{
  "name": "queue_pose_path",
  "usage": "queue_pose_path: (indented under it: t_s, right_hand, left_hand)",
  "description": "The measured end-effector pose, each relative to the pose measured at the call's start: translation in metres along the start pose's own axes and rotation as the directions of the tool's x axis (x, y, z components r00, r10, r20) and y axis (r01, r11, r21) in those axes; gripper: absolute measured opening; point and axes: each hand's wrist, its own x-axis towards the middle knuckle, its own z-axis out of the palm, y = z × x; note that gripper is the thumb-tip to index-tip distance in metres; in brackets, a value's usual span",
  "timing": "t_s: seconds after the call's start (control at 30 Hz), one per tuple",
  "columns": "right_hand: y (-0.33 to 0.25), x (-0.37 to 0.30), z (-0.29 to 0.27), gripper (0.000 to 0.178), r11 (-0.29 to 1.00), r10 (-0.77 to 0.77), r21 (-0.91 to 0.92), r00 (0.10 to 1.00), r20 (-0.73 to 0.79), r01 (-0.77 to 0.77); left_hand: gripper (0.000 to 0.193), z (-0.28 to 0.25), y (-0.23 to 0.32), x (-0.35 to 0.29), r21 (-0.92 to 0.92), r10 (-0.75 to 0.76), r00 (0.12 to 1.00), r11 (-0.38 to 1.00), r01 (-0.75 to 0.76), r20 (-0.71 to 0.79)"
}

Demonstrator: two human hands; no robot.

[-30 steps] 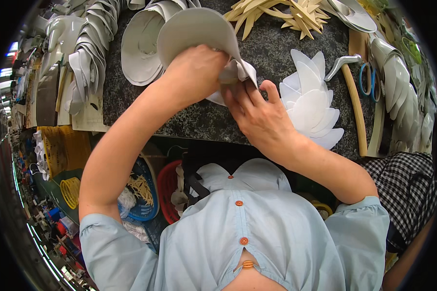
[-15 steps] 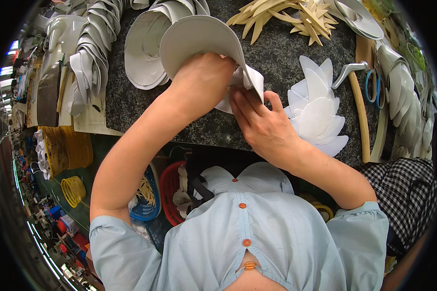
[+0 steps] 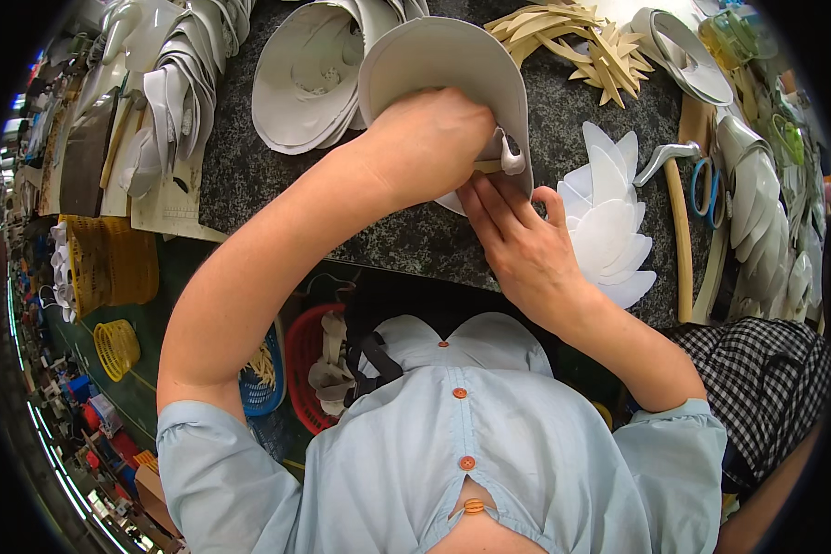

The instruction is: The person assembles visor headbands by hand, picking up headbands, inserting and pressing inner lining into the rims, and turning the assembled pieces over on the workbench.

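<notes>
A white shoe upper (image 3: 434, 57), curved like a wide collar, stands over the front part of the dark speckled table. My left hand (image 3: 434, 138) reaches into its hollow with the fingers curled in, and what they close on is hidden. A small pale strip (image 3: 487, 166) shows just below that hand. At the upper's lower right edge, my right hand (image 3: 526, 242) grips the material with its fingers laid along it and the little finger bent away. A small white loop or tab (image 3: 511, 159) of the upper sticks up between the hands.
Stacked white uppers (image 3: 295, 78) lie behind and left. Beige crescent pieces (image 3: 577, 46) are heaped at the back. Fanned white leaf-shaped pieces (image 3: 609, 217), a wooden-handled hammer (image 3: 682, 231) and blue-handled scissors (image 3: 708, 189) lie right. Baskets, one red (image 3: 307, 365), stand below the table's front edge.
Both hands and the upper have shifted right across the table. The upper's right side has swung from a narrow fold to a broader face, and the white tab shows more fully.
</notes>
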Motion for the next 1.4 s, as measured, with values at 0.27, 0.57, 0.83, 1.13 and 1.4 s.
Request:
queue_pose_path:
  t_s: [0.27, 0.57, 0.83, 1.13, 1.4]
  right_hand:
    - [-0.002, 0.000, -0.002, 0.067, 0.996, 0.043, 0.073, 0.999, -0.024, -0.041]
    - [0.036, 0.027, -0.001, 0.035, 0.904, 0.231, 0.384, 0.970, -0.072, -0.186]
    - [0.025, 0.036, -0.007, 0.014, 0.992, 0.101, 0.096, 0.981, -0.167, -0.086]
    - [0.042, 0.040, -0.007, 0.021, 0.988, -0.139, 0.047, 0.978, -0.154, 0.148]
    - [0.047, 0.036, 0.005, 0.023, 0.983, -0.106, 0.113, 0.955, -0.278, 0.142]
  left_hand:
    - [0.019, 0.001, 0.001, 0.000, -0.007, 0.008, 0.999, 1.000, -0.007, 0.032]
    - [0.012, -0.007, 0.008, 0.004, -0.049, 0.020, 0.998, 0.999, -0.017, 0.064]
    - [0.010, 0.003, -0.003, 0.001, -0.175, -0.021, 0.998, 0.985, 0.011, -0.055]
    - [0.009, 0.002, -0.002, 0.001, -0.199, -0.074, 0.997, 0.978, 0.066, -0.030]
    - [0.012, 0.001, 0.003, 0.000, -0.167, -0.043, 0.997, 0.985, 0.031, -0.067]
